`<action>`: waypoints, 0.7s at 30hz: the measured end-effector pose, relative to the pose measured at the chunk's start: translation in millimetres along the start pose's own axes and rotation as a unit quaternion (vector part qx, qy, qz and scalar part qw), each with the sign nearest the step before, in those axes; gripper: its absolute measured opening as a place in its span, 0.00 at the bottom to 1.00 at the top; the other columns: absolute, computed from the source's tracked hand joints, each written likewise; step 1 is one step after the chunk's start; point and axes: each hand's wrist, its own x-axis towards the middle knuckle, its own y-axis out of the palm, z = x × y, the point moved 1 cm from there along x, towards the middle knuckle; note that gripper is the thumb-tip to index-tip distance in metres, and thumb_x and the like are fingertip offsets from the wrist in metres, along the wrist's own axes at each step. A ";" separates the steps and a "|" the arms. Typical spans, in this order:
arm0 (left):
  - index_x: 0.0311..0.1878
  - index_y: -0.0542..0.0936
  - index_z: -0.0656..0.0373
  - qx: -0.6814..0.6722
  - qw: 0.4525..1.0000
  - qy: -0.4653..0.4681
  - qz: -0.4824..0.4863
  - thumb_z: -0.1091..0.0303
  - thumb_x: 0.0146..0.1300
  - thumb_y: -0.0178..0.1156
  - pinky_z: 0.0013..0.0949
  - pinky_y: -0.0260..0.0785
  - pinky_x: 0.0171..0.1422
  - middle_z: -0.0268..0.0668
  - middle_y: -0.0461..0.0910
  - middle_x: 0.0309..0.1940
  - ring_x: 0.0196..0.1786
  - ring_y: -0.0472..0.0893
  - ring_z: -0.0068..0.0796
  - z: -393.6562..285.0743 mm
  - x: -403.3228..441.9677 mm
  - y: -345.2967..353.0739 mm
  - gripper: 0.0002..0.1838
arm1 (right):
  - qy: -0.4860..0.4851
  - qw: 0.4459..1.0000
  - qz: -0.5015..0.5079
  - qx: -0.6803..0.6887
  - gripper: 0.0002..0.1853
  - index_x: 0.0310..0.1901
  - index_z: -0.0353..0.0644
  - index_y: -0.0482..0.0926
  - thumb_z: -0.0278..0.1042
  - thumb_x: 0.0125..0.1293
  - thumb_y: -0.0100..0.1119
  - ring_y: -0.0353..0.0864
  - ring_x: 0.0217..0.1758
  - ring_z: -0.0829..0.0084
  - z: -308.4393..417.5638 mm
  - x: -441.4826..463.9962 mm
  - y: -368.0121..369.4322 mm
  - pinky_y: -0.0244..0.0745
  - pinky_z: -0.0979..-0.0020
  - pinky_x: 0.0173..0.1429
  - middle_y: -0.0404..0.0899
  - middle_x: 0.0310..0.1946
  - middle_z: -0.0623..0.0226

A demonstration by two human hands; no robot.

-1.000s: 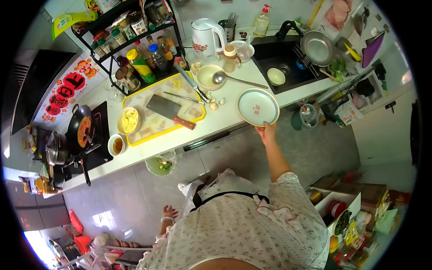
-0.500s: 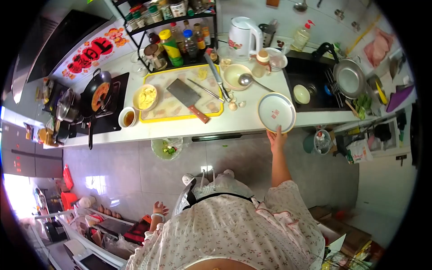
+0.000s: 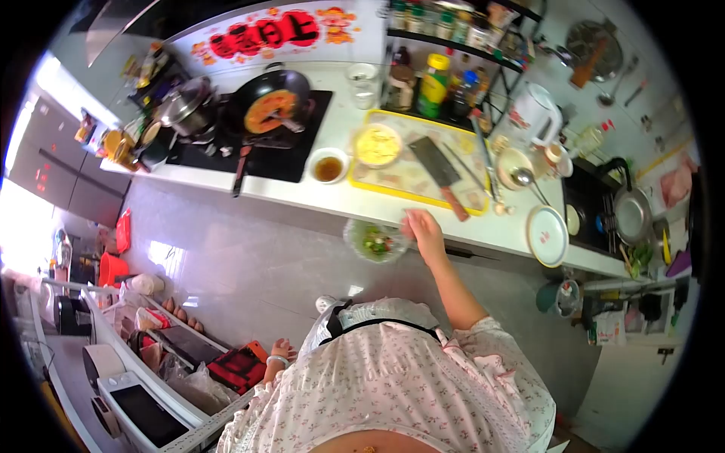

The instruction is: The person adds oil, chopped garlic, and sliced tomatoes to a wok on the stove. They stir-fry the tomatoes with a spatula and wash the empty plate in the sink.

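My right hand is off the plate, in front of the counter edge and over the bin with vegetable scraps; its fingers are blurred. Low on the left, my left hand hangs beside my body with its fingers apart and nothing in them. The blue-rimmed plate lies on the counter's right part. A cleaver rests on the yellow-edged board, beside a bowl of yellow food. Left of the board stands a small bowl of brown liquid.
A wok with red-orange food and a steel pot stand on the black stove. Toward the right are a white kettle, a ladle and a sink. A spice rack stands behind the board.
The plate went from my right hand onto the counter. My right hand moved left, away from it. The view turned toward the stove.
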 end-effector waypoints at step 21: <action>0.48 0.61 0.50 -0.231 0.968 -0.079 -0.064 0.57 0.53 0.47 0.34 0.65 0.23 0.38 0.70 0.31 0.23 0.74 0.33 48.3 32.5 -116.4 0.19 | -0.168 0.609 0.095 -0.769 0.12 0.40 0.55 0.71 0.40 0.53 0.45 0.73 0.36 0.66 45.9 286.0 226.4 0.68 0.64 0.34 0.74 0.31 0.65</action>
